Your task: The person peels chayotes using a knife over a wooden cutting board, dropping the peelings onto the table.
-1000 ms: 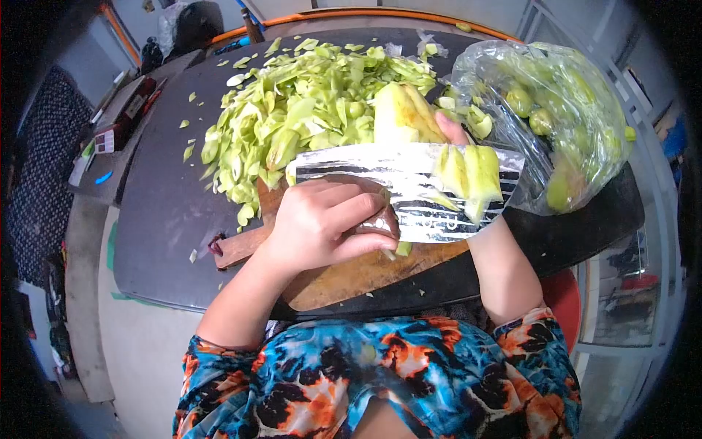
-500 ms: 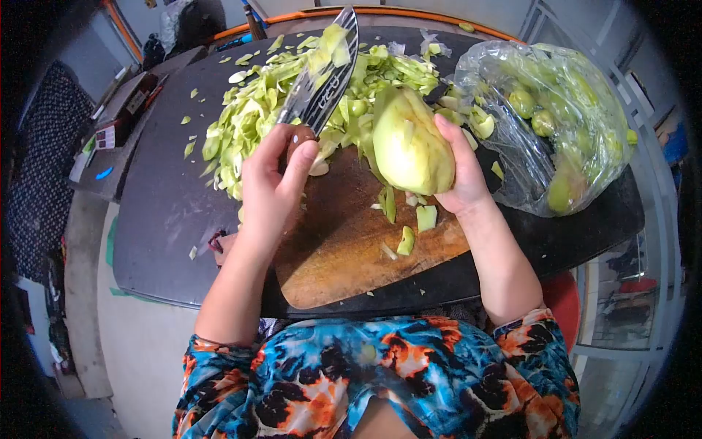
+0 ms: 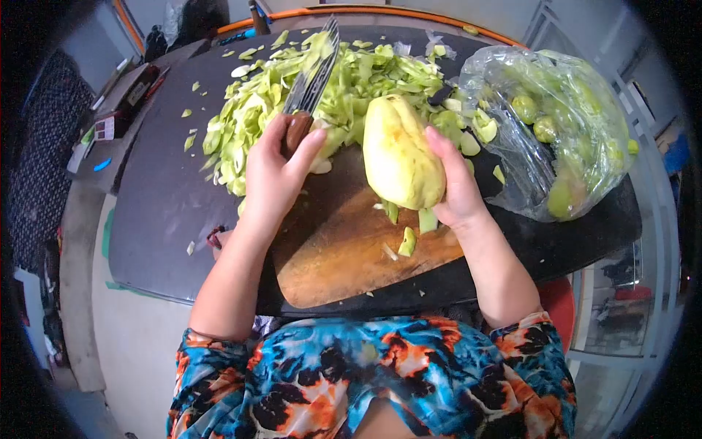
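Observation:
In my left hand (image 3: 276, 164) is the brown handle of a broad knife (image 3: 313, 82), its blade tilted up and away, with pale green bits stuck on it. A large peeled yellow-green fruit (image 3: 401, 155) rests upright against my right hand (image 3: 458, 179), whose fingers wrap its right side. Beneath the fruit lies a wooden cutting board (image 3: 336, 256) with a few small green pieces (image 3: 408, 241) on it. Behind the knife and fruit spreads a big heap of thin green slices (image 3: 252, 132) on the dark table.
A clear plastic bag (image 3: 585, 124) with round green fruits inside lies on the right of the dark table (image 3: 153, 212). At the far left stands a side shelf (image 3: 131, 99) with small boxes. A red stool (image 3: 559, 311) shows beyond the table's right front edge.
The knife swung from lying flat across the fruit to pointing up at the left, in my left hand. The fruit came into full view and has turned in my right hand, showing a yellower side.

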The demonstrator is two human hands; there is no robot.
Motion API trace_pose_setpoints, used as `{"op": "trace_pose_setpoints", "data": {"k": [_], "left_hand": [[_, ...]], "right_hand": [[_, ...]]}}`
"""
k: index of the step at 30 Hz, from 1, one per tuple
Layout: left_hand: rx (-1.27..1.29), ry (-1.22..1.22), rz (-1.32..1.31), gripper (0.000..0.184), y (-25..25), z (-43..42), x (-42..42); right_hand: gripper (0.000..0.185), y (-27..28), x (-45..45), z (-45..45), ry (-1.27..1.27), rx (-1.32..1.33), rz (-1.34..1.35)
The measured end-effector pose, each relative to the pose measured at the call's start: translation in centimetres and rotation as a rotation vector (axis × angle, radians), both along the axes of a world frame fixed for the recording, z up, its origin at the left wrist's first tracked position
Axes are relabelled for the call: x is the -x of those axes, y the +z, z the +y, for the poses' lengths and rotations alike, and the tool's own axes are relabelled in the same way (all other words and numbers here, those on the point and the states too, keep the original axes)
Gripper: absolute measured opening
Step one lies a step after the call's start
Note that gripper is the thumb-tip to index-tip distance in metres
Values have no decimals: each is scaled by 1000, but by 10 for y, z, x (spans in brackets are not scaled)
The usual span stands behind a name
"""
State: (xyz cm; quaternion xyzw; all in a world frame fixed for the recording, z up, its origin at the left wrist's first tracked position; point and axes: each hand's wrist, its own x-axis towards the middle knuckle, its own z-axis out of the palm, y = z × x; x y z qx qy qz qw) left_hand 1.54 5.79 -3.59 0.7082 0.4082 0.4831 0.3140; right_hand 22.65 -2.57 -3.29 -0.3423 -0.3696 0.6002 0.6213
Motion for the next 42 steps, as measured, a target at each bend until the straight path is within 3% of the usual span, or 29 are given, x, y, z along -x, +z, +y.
{"op": "trace_pose_setpoints", "data": {"k": [4,7,9,10,11,15,18,20,21,22,24,27,30,31,33,34,35,38,42], "left_hand": [[12,-199,18,25,4,-16,1],[-418,-439,292,32,18,-34,-5],[-526,-515,430,44,27,-44,-7],[-592,-541,442,46,27,-46,-9],[-677,-541,300,35,23,-45,-17],[-669,-563,389,37,23,-46,-14],[-602,-588,438,41,25,-47,-12],[-545,-587,453,39,26,-44,-11],[-431,-512,436,32,25,-40,-7],[-284,-421,375,29,18,-31,-2],[-83,-182,228,25,13,-13,7],[-42,-113,123,25,16,-8,11],[-217,-324,271,27,25,-30,8],[-297,-440,236,30,25,-34,2],[-484,-544,326,31,29,-43,-4],[-546,-571,325,31,26,-44,-8],[-593,-586,369,32,26,-46,-10],[-514,-633,451,45,27,-48,-8],[-531,-614,516,45,26,-50,-6]], "right_hand": [[53,-2,-12,3,-30,22,80],[48,-17,-16,11,20,-59,376],[47,-17,-16,7,-25,-62,271],[45,-14,-19,9,49,116,357],[44,-11,-22,12,106,302,452],[42,-7,-12,10,-47,346,373],[39,15,-7,-1,50,384,384],[46,-13,-18,9,54,200,305],[49,-27,-24,13,49,109,271],[55,-18,-11,6,-126,-55,149],[54,-9,-16,3,79,-19,133],[48,-1,-17,0,200,-43,212],[45,-12,-18,7,47,-56,224],[42,-19,-21,7,109,-181,290],[45,-18,-27,15,149,-13,288],[47,-6,-27,16,410,71,520],[52,6,-17,4,160,144,507],[53,8,-17,3,164,121,454],[54,4,-18,4,125,178,472]]}}
